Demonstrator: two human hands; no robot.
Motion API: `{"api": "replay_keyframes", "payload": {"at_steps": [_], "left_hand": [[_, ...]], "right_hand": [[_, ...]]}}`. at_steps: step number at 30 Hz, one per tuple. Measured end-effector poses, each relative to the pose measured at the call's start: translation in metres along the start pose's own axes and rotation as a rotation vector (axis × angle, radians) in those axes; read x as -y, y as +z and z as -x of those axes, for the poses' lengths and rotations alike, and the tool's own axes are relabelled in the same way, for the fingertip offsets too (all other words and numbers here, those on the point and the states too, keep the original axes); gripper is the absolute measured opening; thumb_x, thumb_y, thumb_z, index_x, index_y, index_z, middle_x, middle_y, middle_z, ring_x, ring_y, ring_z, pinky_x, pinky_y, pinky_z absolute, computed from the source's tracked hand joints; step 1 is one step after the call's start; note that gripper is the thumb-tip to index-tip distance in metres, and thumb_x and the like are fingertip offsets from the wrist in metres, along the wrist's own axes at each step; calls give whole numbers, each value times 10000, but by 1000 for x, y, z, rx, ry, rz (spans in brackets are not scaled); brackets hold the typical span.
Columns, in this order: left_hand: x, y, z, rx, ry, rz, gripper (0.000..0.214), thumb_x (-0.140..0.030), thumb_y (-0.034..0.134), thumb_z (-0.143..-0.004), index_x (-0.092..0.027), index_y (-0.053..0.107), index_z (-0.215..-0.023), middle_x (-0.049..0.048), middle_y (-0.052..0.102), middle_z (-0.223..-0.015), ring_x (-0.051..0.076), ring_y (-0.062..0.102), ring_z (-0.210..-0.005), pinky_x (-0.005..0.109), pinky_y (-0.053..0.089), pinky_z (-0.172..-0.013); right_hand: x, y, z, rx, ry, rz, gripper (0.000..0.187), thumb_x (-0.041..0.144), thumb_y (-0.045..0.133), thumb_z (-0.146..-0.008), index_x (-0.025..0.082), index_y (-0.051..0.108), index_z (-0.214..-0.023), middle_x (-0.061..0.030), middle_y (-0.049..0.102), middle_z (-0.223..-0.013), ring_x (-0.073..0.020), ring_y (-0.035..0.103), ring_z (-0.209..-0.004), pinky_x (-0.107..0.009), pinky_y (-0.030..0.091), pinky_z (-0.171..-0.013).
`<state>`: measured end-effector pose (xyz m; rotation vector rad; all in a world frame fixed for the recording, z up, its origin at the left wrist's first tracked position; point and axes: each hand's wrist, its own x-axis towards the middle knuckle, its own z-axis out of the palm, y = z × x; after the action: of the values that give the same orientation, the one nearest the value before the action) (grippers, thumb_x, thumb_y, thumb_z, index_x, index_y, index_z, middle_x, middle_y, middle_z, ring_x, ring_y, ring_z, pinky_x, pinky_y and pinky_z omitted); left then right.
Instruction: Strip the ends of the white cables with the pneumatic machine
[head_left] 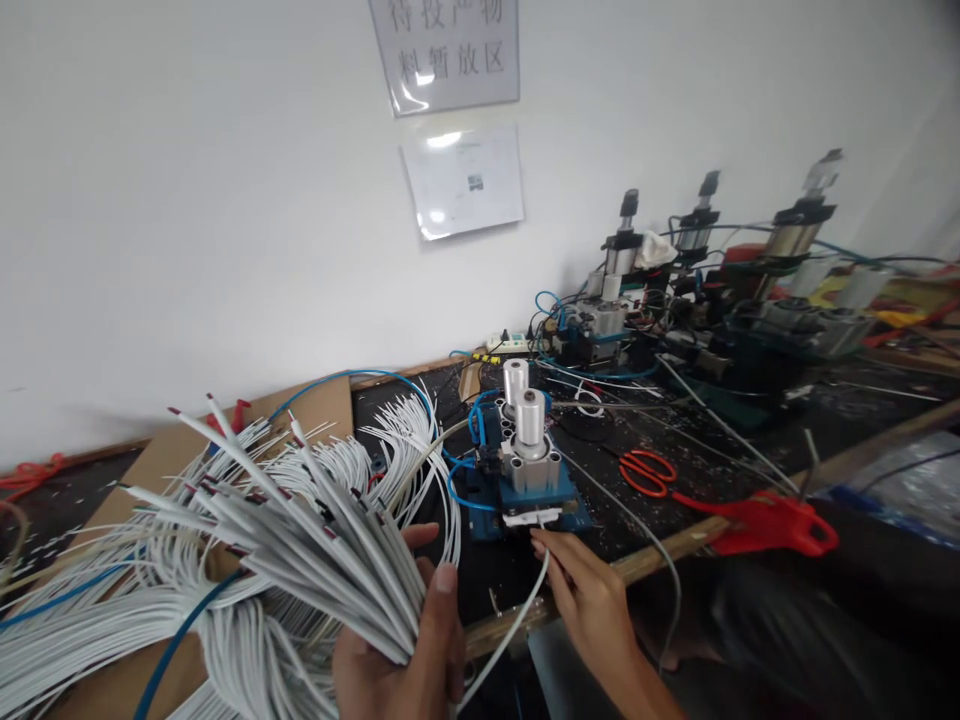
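My left hand [405, 650] is closed around a thick bundle of white cables [300, 520] whose stripped ends fan out up and to the left. My right hand [589, 595] pinches a single white cable [517, 620] and holds its tip at the front slot of a small blue pneumatic machine [529, 480] with two silver cylinders on top. The cable curves down from the machine toward the bottom edge between both hands.
More coiled white cables [90, 620] lie on cardboard at the left. Orange scissors [649, 470] and a red tool [772, 525] lie on the black bench to the right. Several larger pneumatic machines [750, 320] stand at the back right by the white wall.
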<state>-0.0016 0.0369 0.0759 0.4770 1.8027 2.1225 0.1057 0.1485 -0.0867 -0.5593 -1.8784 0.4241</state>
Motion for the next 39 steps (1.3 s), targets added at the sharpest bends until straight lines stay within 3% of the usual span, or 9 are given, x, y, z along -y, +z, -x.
{"api": "replay_keyframes", "payload": {"at_steps": [15,20,24,32,36,39], "left_hand": [[1,-2,1,18,-34,-10,377,-373,591,-449,-241,537,-798,-108,370,-177,92,275,-122,174,205,-162],[4,-5,1,74,-43,-23,409,-386,588,-454,-228,515,-825,-96,388,-169,105,288,-115,178,200,-153],[3,-6,3,131,-36,-42,366,-391,584,-465,-230,518,-787,-91,392,-170,107,297,-123,179,202,-163],[6,-7,5,118,-58,-57,329,-396,583,-439,-217,567,-715,-96,377,-137,99,282,-110,174,203,-149],[18,-8,6,132,-88,-124,236,-367,578,-436,-219,588,-620,-98,357,-112,96,273,-101,173,198,-142],[39,-11,10,118,-90,-238,128,-274,629,-382,-238,612,-503,-102,390,-163,91,317,-131,187,301,-177]], "right_hand": [[2,2,0,-10,54,7,326,104,519,-957,263,774,-1082,-50,831,-929,-225,822,-816,-273,690,-750],[0,1,1,-1,46,9,325,104,510,-963,244,775,-1090,-54,826,-920,-212,821,-811,-250,681,-762],[-2,2,3,-6,28,9,330,119,506,-967,257,772,-1105,-54,824,-919,-222,821,-802,-283,694,-740],[-4,5,5,-9,-5,27,358,119,499,-967,260,761,-1167,-82,828,-939,-260,825,-800,-362,715,-708],[3,-4,14,-6,-40,18,395,104,533,-945,309,743,-1210,-58,832,-920,-273,827,-793,-378,723,-677],[22,-15,35,1,-67,-14,519,110,561,-914,400,675,-1329,-38,845,-979,-293,829,-804,-400,729,-651]]}}
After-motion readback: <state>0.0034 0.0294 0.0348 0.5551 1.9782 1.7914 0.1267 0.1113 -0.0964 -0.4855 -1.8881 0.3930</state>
